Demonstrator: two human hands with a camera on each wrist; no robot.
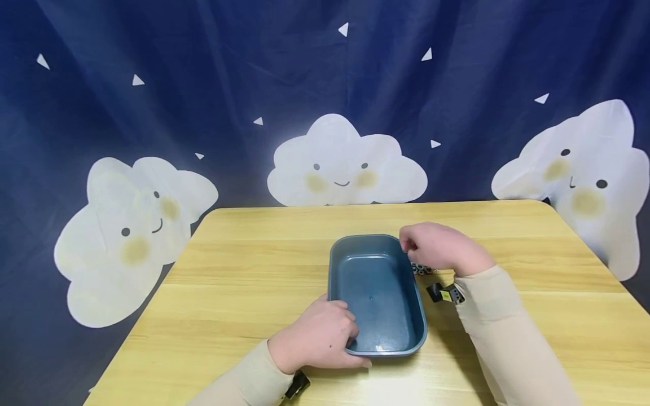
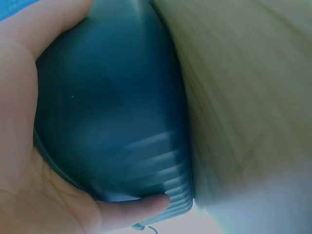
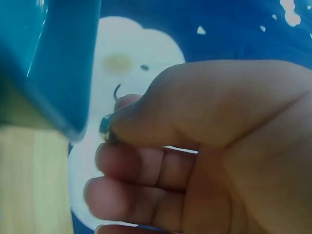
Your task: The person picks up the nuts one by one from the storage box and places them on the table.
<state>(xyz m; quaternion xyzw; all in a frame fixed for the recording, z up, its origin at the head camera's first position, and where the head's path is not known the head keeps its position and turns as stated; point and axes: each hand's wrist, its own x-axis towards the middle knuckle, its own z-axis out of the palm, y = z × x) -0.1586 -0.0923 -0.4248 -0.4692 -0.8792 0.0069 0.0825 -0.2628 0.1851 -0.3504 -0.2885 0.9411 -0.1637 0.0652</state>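
A dark teal plastic bin (image 1: 373, 304) with rounded corners stands on the wooden table in the head view. My left hand (image 1: 320, 335) grips its near left corner, fingers over the rim and thumb outside; the left wrist view shows the ribbed outer wall (image 2: 156, 161) within that grasp. Above the far right rim is my right hand (image 1: 439, 246). Between its thumb and index finger it pinches a small shiny piece (image 3: 106, 126), mostly hidden, whose kind I cannot tell. Below that hand, close beside the bin, lies a cluster of small black-and-white pieces (image 1: 421, 269), partly covered.
The light wooden table (image 1: 244, 293) has rounded far corners. Behind it hangs a dark blue curtain (image 1: 228, 73) printed with smiling white clouds and small white triangles. A black wrist camera (image 1: 444, 293) juts from under the right sleeve, near the bin's right side.
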